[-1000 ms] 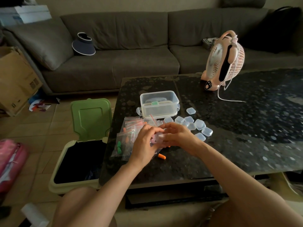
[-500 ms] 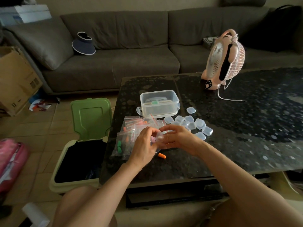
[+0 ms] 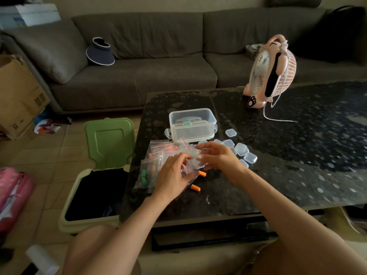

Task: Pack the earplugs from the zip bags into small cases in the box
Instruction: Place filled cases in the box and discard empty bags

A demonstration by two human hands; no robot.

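Observation:
My left hand (image 3: pixel 172 175) and my right hand (image 3: pixel 217 155) meet over a pile of clear zip bags (image 3: pixel 156 155) with red seals. Between the fingers of both hands sits a small clear case (image 3: pixel 196 162); it is blurred, and I cannot tell whether its lid is up. Two orange earplugs (image 3: pixel 195 187) lie loose on the dark table just below my hands. Green earplugs (image 3: pixel 143 176) show inside a bag at the left. Several small clear cases (image 3: pixel 241 149) lie to the right of my hands. The clear plastic box (image 3: pixel 192 124) stands behind the bags.
A pink desk fan (image 3: pixel 271 72) with a white cord stands at the back of the black glossy table (image 3: pixel 297 165). A bin with an upright green lid (image 3: pixel 109 143) sits on the floor against the table's left edge. A grey sofa (image 3: pixel 158 56) runs behind.
My hands have stayed together over the bags, shifting slightly. The small case shows more plainly between my fingers now, and my right fingers have spread a little.

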